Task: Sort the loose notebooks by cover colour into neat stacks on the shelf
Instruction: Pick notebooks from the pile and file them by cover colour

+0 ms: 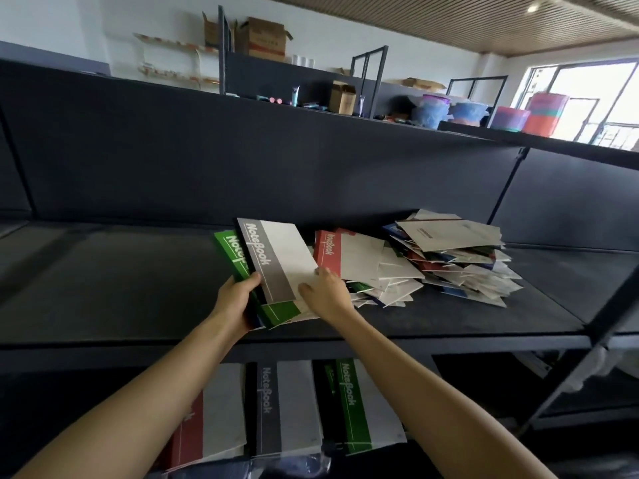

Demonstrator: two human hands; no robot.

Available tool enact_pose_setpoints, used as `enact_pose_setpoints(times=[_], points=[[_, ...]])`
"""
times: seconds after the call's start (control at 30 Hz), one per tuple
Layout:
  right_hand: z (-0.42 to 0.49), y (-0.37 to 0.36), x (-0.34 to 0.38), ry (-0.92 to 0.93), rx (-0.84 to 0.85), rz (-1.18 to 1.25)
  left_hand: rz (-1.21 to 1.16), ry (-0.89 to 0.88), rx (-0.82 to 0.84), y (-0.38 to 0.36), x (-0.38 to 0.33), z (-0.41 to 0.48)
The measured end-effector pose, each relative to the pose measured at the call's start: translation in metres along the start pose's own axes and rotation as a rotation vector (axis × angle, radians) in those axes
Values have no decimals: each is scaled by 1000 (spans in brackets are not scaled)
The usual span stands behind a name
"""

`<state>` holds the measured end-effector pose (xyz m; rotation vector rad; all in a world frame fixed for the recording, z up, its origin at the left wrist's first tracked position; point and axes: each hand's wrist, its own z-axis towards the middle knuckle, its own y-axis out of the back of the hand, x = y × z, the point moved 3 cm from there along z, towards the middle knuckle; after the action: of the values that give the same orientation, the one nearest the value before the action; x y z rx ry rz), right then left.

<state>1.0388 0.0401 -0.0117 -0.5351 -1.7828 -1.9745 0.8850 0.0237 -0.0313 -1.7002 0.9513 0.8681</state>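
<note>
Clearly "NoteBook" runs in white down the coloured bands of the grey notebook (276, 257) and the green notebook (231, 248) under it, both tilted on the shelf (103, 288). The left hand (235, 300) clamps them at 7 o'clock with its thumb on top. The right hand (325, 295) lies on the grey cover at 4 o'clock, its grip unclear. The loose heap (449, 264) sits at 3 o'clock.

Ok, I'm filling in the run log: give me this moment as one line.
left hand grips green notebook | right hand holds grey notebook on it | loose pile unsorted

Centre frame: grey notebook (280, 261) tilted atop green notebook (232, 252); loose notebook pile (449, 264) sprawled centre-right on dark shelf (103, 288).
</note>
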Motion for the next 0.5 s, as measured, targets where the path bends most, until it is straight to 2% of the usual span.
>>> enact_pose_setpoints(times=[0.1, 0.17, 0.27, 0.37, 0.5], points=[[-1, 9, -21, -247, -35, 307, 41, -29, 39, 0, 0, -10], [-4, 15, -27, -321, -47, 488, 46, -53, 50, -2, 2, -18], [-18, 18, -32, -406, 67, 703, 74, -93, 24, -4, 3, -34], [-35, 18, -36, -423, 176, 969, 104, -140, -4, -5, 1, -48], [-55, 30, -49, -354, 155, 1049, 33, -69, 12, -17, 10, -71]])
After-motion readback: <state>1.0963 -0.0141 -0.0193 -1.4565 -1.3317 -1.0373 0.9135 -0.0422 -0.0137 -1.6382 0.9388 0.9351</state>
